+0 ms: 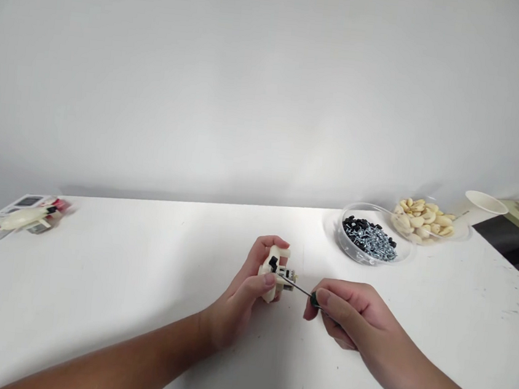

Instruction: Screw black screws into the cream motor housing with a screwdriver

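My left hand (246, 289) is closed around a cream plastic part with a small motor (288, 277) on its right side and a black piece on its face. The thumb presses on the front, and the fingers wrap behind, hiding much of the part. In my right hand (349, 312) is a screwdriver (301, 289), gripped by its dark green handle. Its thin metal shaft points up and left, with the tip at the cream part beside the left thumb. Whether the tip sits in a screw is too small to tell.
A clear round dish (359, 254) of screws and black pieces stands at the back right. Behind it is a bowl of cream plastic pieces (424, 219) beside a white cup (485, 207). Another cream assembly (25, 218) lies on a printed sheet at the far left of the white table (139, 281).
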Tool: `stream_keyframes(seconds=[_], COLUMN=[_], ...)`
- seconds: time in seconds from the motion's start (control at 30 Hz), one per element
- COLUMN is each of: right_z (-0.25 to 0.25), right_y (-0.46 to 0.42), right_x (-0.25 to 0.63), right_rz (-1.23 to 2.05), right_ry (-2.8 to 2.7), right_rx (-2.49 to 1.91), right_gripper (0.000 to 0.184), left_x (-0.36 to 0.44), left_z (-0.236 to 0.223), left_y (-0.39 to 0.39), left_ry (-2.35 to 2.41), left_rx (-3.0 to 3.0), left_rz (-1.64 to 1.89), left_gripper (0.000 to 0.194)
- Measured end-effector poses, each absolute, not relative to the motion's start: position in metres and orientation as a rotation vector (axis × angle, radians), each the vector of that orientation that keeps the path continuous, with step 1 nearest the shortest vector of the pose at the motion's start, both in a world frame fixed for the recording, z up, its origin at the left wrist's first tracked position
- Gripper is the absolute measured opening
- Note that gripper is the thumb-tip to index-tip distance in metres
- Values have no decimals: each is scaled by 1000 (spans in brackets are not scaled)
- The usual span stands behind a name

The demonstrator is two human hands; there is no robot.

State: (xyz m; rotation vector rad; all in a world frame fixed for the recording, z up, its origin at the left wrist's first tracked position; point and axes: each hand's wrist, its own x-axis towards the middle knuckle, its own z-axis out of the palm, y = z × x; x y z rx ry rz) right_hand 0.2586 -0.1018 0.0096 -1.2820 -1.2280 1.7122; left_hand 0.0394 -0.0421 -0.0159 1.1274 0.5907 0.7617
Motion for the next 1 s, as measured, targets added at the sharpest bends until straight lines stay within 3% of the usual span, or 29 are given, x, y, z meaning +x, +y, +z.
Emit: stream_keyframes(seconds=[1.0], right_z=[26], right_y=[-101], right_x=[262], right_rz=[1572], right_ry=[-1330], right_rx=[-1404], right_gripper=[52], left_x=[38], left_z=[-12], left_y=[-46], left_ry=[576], left_rx=[1349], left_rz=[739], left_gripper=[44])
